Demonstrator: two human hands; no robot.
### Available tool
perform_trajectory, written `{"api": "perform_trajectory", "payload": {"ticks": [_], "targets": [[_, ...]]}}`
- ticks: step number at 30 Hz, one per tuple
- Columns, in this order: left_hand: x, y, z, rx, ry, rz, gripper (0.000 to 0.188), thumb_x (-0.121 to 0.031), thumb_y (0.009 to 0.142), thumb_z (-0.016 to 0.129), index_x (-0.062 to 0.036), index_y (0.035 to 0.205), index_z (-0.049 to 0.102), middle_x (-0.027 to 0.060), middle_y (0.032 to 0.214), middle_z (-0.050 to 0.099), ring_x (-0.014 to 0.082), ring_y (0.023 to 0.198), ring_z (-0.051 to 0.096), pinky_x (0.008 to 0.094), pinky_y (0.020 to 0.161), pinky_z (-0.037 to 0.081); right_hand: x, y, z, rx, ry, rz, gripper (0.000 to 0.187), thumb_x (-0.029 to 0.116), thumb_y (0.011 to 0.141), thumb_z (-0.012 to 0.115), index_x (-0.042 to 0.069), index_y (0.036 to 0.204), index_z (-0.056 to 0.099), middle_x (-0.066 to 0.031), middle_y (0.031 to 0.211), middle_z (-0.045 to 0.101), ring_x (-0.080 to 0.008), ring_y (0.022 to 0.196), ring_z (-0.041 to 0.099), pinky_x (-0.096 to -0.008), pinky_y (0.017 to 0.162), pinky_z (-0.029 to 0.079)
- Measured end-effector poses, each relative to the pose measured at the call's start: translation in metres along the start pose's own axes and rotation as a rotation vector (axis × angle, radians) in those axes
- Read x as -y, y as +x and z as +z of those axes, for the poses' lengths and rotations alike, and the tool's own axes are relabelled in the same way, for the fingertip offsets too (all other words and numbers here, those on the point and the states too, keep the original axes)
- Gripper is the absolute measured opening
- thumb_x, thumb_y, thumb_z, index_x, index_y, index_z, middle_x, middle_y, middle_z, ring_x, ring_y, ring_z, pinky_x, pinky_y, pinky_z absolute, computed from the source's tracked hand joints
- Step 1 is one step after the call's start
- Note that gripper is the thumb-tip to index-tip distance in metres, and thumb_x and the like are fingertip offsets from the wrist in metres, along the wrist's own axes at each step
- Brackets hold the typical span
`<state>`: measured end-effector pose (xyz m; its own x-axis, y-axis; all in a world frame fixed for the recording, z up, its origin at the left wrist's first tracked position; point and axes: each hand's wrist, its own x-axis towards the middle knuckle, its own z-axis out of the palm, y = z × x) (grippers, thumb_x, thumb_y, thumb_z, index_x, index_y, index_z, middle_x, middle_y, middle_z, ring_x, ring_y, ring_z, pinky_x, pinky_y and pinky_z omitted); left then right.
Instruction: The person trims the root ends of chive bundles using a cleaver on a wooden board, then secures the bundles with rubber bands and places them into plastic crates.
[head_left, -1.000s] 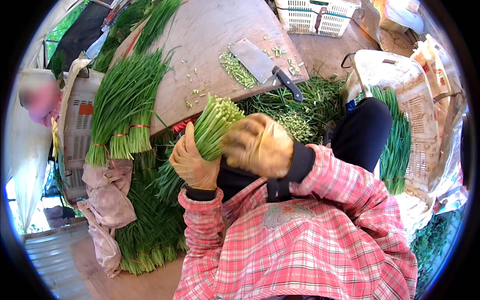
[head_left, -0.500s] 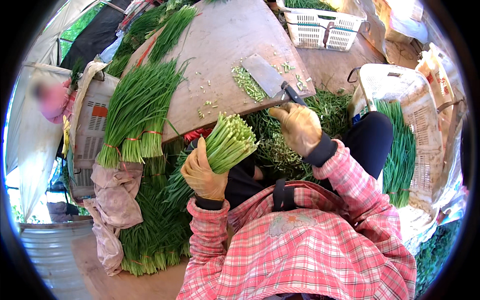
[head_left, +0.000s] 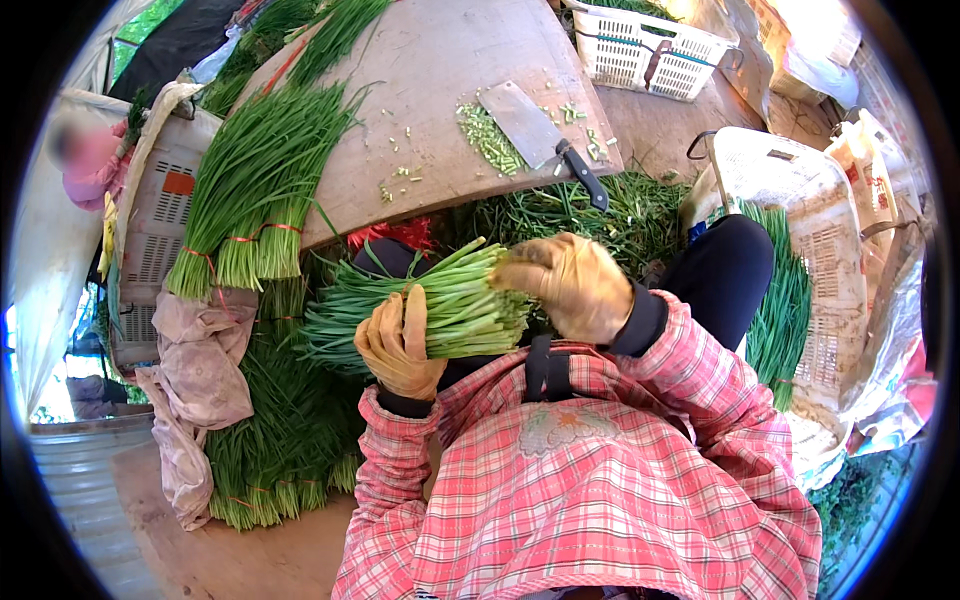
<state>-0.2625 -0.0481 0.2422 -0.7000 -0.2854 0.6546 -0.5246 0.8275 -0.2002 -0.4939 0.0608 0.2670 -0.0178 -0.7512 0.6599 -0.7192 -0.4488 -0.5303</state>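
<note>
My left hand, in a tan glove, is closed around a thick bunch of green chives, held on its side above my lap. The pale cut ends point right and the darker leaves spread left. My right hand, gloved too, is at those cut ends with its fingers curled together; the fingertips are blurred, and what they pinch, if anything, is hidden. Beyond it a cleaver with a black handle lies on the wooden board, its handle jutting past the near edge. Small cut stem pieces lie beside the blade.
Banded chive bundles overlap the left side of the board; more chives are stacked below. A white crate with chives stands at right, another crate at the back. Loose trimmings lie beneath the board's edge. A person is far left.
The chive bunch has turned from slanting up to lying nearly level. My right hand has come left and down from near the cleaver handle to the cut ends. The view has shifted slightly.
</note>
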Motion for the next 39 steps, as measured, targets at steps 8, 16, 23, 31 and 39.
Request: {"api": "perform_trajectory", "payload": {"ticks": [8,16,23,31,39], "targets": [[-0.003,-0.009,0.0,0.041,0.004,0.047,0.043,-0.019,0.079,0.062,-0.0144,0.122,0.057,0.0075,0.113,0.053,0.023,0.102,0.052,0.038,0.087,0.037,0.009,-0.005,0.002,0.069,0.143,0.024,0.058,-0.008,0.061,0.047,0.009,0.116,0.059,-0.0184,0.106,0.061,-0.0364,0.094,0.059,-0.0421,0.08,0.05],[0.025,0.044,-0.03,0.137,-0.281,-0.09,0.08,-0.033,0.062,0.078,-0.0062,0.131,0.047,0.0072,0.109,0.055,0.0266,0.1,0.053,0.0395,0.088,0.037,-0.005,-0.005,-0.025,0.113,0.199,0.378,0.053,-0.007,0.075,0.055,0.004,0.127,0.051,-0.0145,0.121,0.056,-0.0285,0.112,0.054,-0.0359,0.096,0.044],[0.041,0.098,-0.067,0.104,-0.836,-0.306,0.088,-0.016,0.057,0.087,-0.0026,0.132,0.043,0.0105,0.113,0.057,0.0243,0.1,0.057,0.0381,0.088,0.046,0.032,0.099,-0.032,0.108,0.914,0.457,0.046,-0.008,0.079,0.053,0.0,0.124,0.054,-0.0145,0.118,0.061,-0.0189,0.105,0.058,-0.029,0.094,0.044],[0.042,0.194,-0.099,0.125,-1.772,-0.332,0.093,0.002,0.057,0.086,0.0022,0.135,0.034,0.0124,0.129,0.052,0.0227,0.115,0.054,0.0381,0.098,0.045,0.049,0.148,-0.082,-0.904,0.584,-0.033,0.023,-0.001,0.084,0.062,0.003,0.106,0.067,-0.0086,0.11,0.064,-0.0164,0.104,0.059,-0.0277,0.09,0.047],[0.027,0.209,-0.056,0.412,-2.306,-0.44,0.072,0.002,0.067,0.078,-0.0006,0.13,0.043,0.0109,0.123,0.056,0.0199,0.109,0.057,0.035,0.093,0.048,0.009,0.091,-0.055,-0.318,0.761,0.279,0.088,0.025,0.076,0.079,-0.003,0.142,0.027,-0.0176,0.136,0.044,-0.0251,0.128,0.04,-0.0366,0.109,0.029]]}}
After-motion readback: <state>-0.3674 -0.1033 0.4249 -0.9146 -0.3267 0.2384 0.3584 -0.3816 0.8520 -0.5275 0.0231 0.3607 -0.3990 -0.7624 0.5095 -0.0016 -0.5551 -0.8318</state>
